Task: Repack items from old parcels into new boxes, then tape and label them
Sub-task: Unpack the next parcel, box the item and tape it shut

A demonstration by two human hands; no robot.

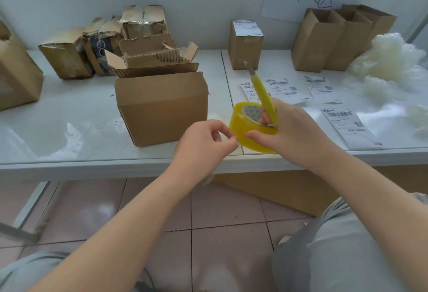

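Stage: taping about to start | left hand [203,140] pinching tape end at yellow tape roll [245,129] | right hand [294,134] curled round tape roll and utility knife [264,95] | closed box [162,106] on table [69,111] beside hands, seemingly untaped, unlabelled | labels [347,125] lying loose, right.

box [162,104] on table [69,148], labels [324,97] right, torn parcels [104,44] behind

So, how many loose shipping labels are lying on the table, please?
4: left label, middle label and right label in a row, near label beside the right hand, which may hide others.
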